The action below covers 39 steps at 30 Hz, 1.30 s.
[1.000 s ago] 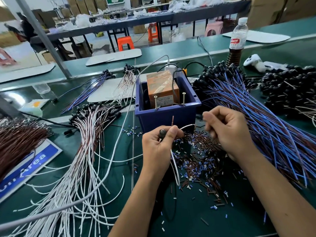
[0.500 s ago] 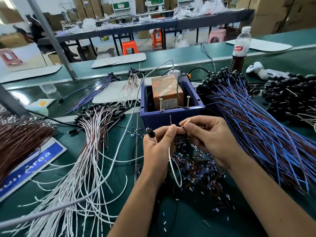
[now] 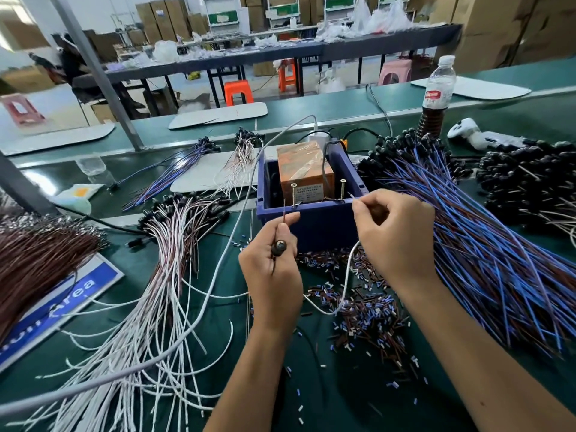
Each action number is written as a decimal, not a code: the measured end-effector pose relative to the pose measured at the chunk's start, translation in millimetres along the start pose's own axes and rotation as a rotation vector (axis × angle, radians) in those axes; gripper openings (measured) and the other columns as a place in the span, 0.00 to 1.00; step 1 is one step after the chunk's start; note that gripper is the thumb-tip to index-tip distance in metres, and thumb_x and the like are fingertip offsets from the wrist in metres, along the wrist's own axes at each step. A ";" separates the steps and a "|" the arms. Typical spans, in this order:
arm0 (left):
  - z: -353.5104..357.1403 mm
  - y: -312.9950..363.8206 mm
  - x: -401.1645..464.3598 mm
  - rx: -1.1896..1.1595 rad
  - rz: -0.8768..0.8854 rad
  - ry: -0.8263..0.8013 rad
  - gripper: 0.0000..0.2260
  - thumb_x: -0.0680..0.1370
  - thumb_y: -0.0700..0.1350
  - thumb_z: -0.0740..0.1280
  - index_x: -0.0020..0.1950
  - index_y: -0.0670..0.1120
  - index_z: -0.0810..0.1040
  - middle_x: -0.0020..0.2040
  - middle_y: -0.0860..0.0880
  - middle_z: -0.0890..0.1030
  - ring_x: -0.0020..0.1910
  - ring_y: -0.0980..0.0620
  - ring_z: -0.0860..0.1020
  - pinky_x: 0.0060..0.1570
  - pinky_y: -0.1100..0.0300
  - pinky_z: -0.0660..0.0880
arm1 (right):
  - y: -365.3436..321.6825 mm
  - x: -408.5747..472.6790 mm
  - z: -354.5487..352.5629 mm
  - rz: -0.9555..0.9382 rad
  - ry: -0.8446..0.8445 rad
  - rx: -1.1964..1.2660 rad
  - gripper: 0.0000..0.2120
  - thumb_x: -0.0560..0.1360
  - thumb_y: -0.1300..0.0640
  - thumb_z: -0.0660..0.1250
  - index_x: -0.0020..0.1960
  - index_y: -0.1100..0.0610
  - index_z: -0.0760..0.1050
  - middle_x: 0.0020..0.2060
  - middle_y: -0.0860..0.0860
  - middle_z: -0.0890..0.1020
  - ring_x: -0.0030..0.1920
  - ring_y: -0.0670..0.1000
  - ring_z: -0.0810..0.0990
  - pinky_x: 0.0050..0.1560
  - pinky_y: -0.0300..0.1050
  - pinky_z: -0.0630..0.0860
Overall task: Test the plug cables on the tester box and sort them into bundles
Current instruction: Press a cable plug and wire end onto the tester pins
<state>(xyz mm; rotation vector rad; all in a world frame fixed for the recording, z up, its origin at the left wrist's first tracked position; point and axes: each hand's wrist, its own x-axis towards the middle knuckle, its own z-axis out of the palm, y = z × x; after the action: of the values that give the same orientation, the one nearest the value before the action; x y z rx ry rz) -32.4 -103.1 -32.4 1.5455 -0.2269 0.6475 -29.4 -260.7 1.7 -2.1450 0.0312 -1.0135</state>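
- Left hand (image 3: 271, 269): fingers clenched round the black plug (image 3: 278, 246) of one cable, thumb and forefinger pinching its brown lead (image 3: 284, 211) upright just in front of the left screw post (image 3: 294, 194).
- Right hand (image 3: 394, 232): fingers pinching the white lead (image 3: 346, 285) of the same cable, its tip held at the foot of the right screw post (image 3: 343, 190); whether it touches cannot be told.
- Change: half a second ago both hands were bunched together below the blue bin (image 3: 321, 226); they have since parted and risen, one lead toward each post (judged: the test contact is being made now).
- Tester box (image 3: 304, 173): orange, wrapped in film, seated inside the bin, both posts standing on the near rim.
- White cable bundle (image 3: 149, 275): fanned on the bench (image 3: 343, 400), left of the hands.
- Blue cable bundle (image 3: 486, 254): spread to the right.
- Insulation clippings (image 3: 367, 316): scattered between the forearms.
- Outstanding: sorting of this cable not yet done.
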 end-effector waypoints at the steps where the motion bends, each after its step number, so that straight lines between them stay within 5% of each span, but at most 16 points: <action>1: -0.1 1.2 -0.2 0.007 0.015 -0.006 0.12 0.84 0.42 0.60 0.54 0.48 0.84 0.32 0.44 0.70 0.30 0.52 0.66 0.32 0.62 0.64 | -2.3 1.1 -0.6 0.001 -0.013 -0.016 0.09 0.77 0.60 0.73 0.38 0.56 0.83 0.27 0.40 0.77 0.31 0.36 0.78 0.35 0.24 0.68; 8: 1.3 2.5 8.1 0.126 0.105 0.094 0.01 0.82 0.39 0.66 0.51 0.44 0.76 0.33 0.53 0.81 0.32 0.53 0.80 0.34 0.65 0.73 | -10.3 11.4 2.5 0.101 -0.070 -0.056 0.13 0.75 0.60 0.71 0.31 0.56 0.80 0.23 0.42 0.76 0.26 0.41 0.78 0.28 0.26 0.67; 18: 10.4 0.0 16.2 0.207 0.117 0.140 0.05 0.80 0.38 0.68 0.45 0.44 0.79 0.31 0.54 0.80 0.30 0.54 0.79 0.32 0.69 0.71 | -16.0 10.7 9.8 0.082 -0.074 -0.178 0.13 0.76 0.59 0.70 0.33 0.55 0.77 0.24 0.45 0.76 0.25 0.42 0.74 0.30 0.26 0.61; 23: 10.5 0.2 16.6 0.185 0.108 0.144 0.04 0.80 0.39 0.67 0.45 0.45 0.79 0.30 0.54 0.79 0.30 0.54 0.79 0.32 0.69 0.71 | -16.7 11.6 7.8 0.064 -0.089 -0.168 0.13 0.76 0.61 0.70 0.34 0.56 0.78 0.24 0.44 0.75 0.25 0.41 0.73 0.30 0.27 0.66; 31: 7.2 -2.4 15.7 0.183 0.042 0.108 0.07 0.80 0.43 0.66 0.43 0.50 0.79 0.32 0.55 0.80 0.31 0.52 0.79 0.31 0.60 0.74 | -16.7 10.8 7.5 0.012 -0.079 -0.162 0.14 0.77 0.61 0.71 0.33 0.54 0.76 0.23 0.42 0.72 0.22 0.38 0.69 0.30 0.25 0.67; 39: 1.4 14.5 15.5 0.091 0.129 0.190 0.05 0.80 0.38 0.67 0.45 0.45 0.79 0.31 0.54 0.79 0.29 0.55 0.78 0.32 0.65 0.73 | -3.8 10.5 -17.3 0.094 -0.119 -0.050 0.12 0.77 0.57 0.72 0.34 0.55 0.80 0.25 0.43 0.78 0.29 0.41 0.78 0.30 0.29 0.68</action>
<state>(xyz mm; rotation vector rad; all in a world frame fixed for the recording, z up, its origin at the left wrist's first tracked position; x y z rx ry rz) -27.0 -102.2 -11.8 1.5540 -0.1557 0.9122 -35.0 -272.0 17.9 -2.2234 0.1005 -0.8381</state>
